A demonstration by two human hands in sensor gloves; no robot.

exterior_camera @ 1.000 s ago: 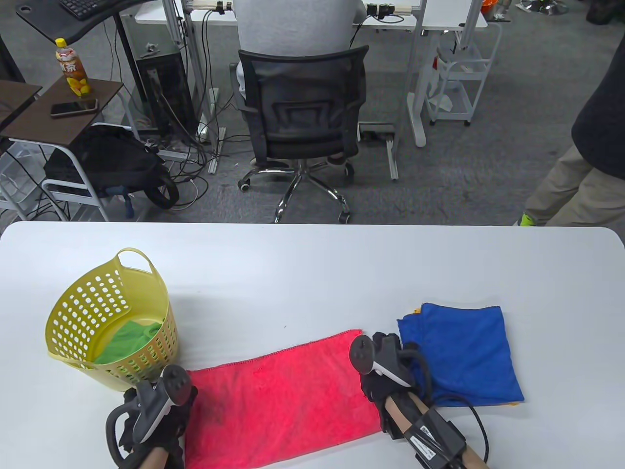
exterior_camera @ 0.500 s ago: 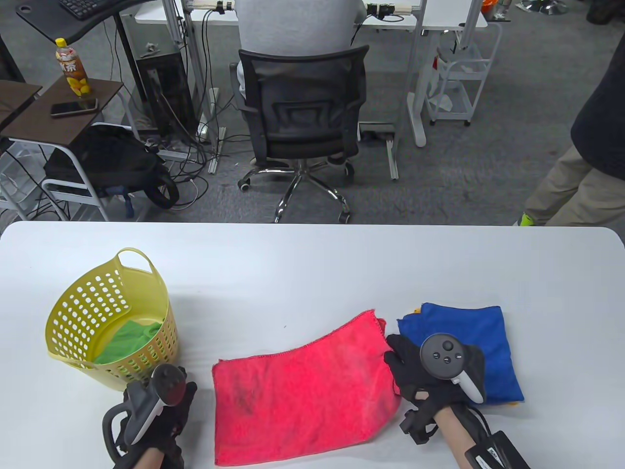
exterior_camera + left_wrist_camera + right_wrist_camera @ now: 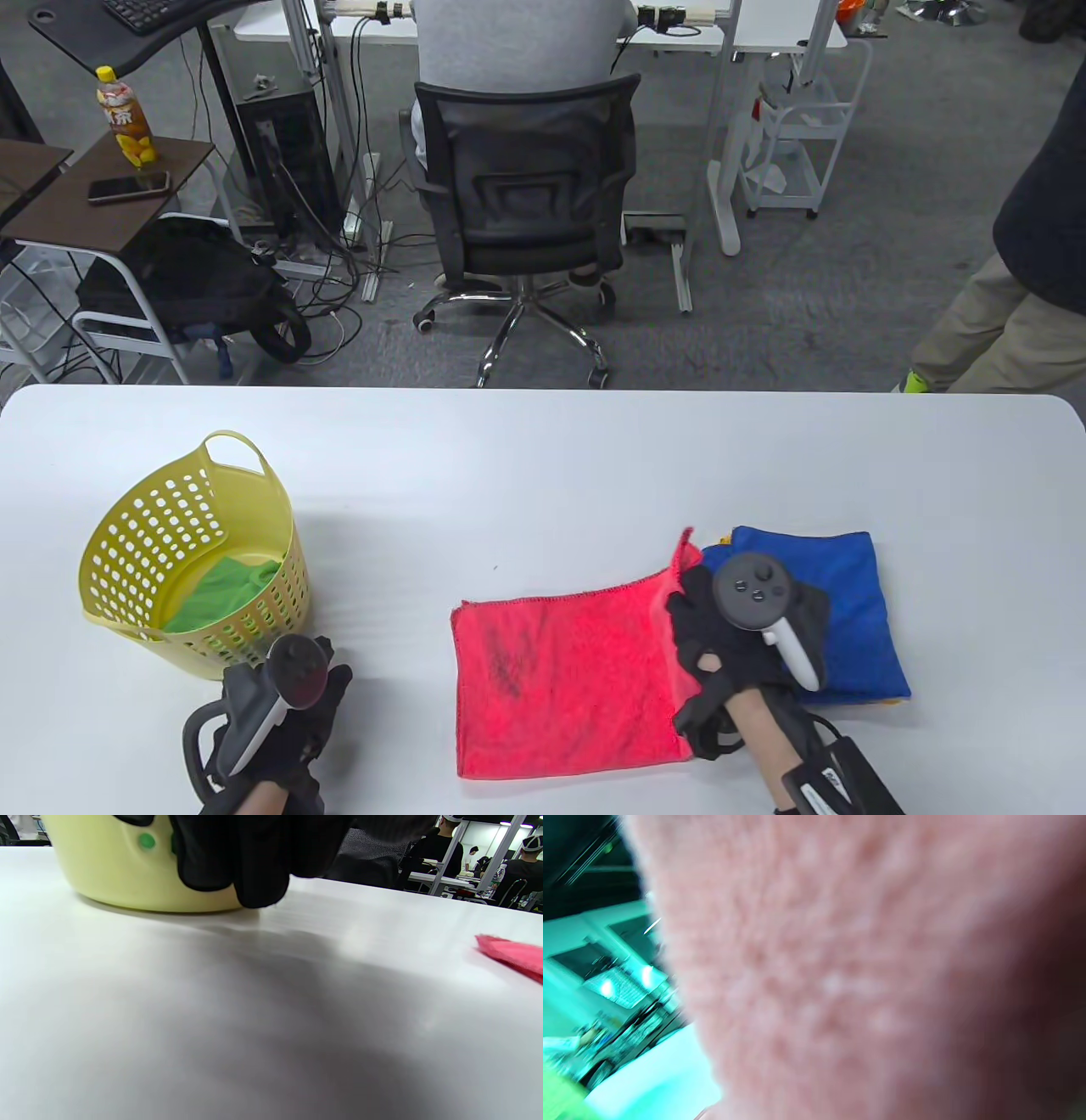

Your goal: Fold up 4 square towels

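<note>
Now we have dragged the red towel [image 3: 564,675] rightward, our right hand [image 3: 734,632] gripping its edge beside the blue towel [image 3: 836,607]; our left hand [image 3: 284,722] rests empty by the basket [image 3: 182,552], ready for stacking.

Under your right fingers [image 3: 691,598] you have a fuzzy, matt red cloth towel [image 3: 560,679] on a smooth white table [image 3: 543,475], with a perforated, slightly glossy yellow plastic basket [image 3: 193,556] beyond your left fingers.
</note>
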